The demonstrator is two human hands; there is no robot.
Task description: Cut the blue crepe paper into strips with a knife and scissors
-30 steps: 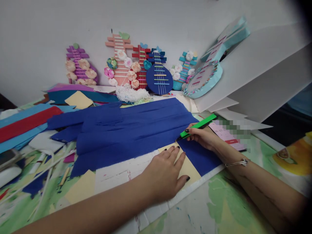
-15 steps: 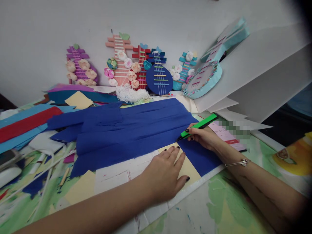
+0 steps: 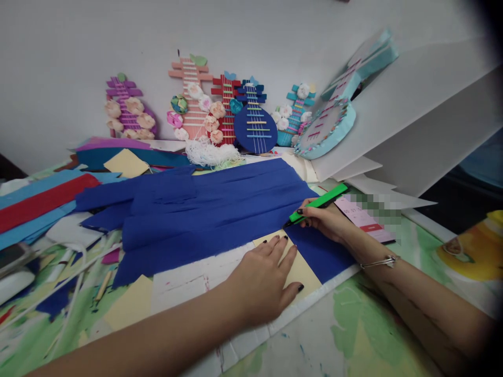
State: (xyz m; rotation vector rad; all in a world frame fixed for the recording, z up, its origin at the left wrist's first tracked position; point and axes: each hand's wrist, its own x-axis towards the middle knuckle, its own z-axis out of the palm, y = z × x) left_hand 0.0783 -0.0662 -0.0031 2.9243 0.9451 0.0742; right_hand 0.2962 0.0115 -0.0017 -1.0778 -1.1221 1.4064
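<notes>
Head view: the left hand (image 3: 267, 280) lies palm down, fingers slightly apart, on a pale yellow card (image 3: 304, 275), which is on the bench (image 3: 298, 353). The hand grips nothing; it bears flat on the card.

The right hand (image 3: 322, 221) is closed narrow around a green marker (image 3: 319, 203), held slanted with its dark tip down at the card's far corner. Contact between tip and surface cannot be confirmed. A silver bracelet (image 3: 380, 262) is on the right wrist.

Blue crepe paper (image 3: 220, 204), visibly creased, extends beyond the card and along its right edge. A white sheet (image 3: 181, 288) with reddish marks shows to the left of the card. A 2nd yellow card (image 3: 131, 303) lies by the white sheet's left edge; a 3rd yellow card (image 3: 126, 163) lies farther back.

To the left: a red strip (image 3: 47, 203) between light blue sheets (image 3: 43, 186), and a white cable (image 3: 83, 262). To the right of the marker: a device with a pink screen (image 3: 363, 220), partly pixelated.

At the rear: 5 smaller lute-shaped crafts (image 3: 255, 129), a tangle of white yarn (image 3: 212, 153) before them, and 1 larger light blue lute craft (image 3: 351, 116) leaning at a tilt against white boards (image 3: 393, 115).
</notes>
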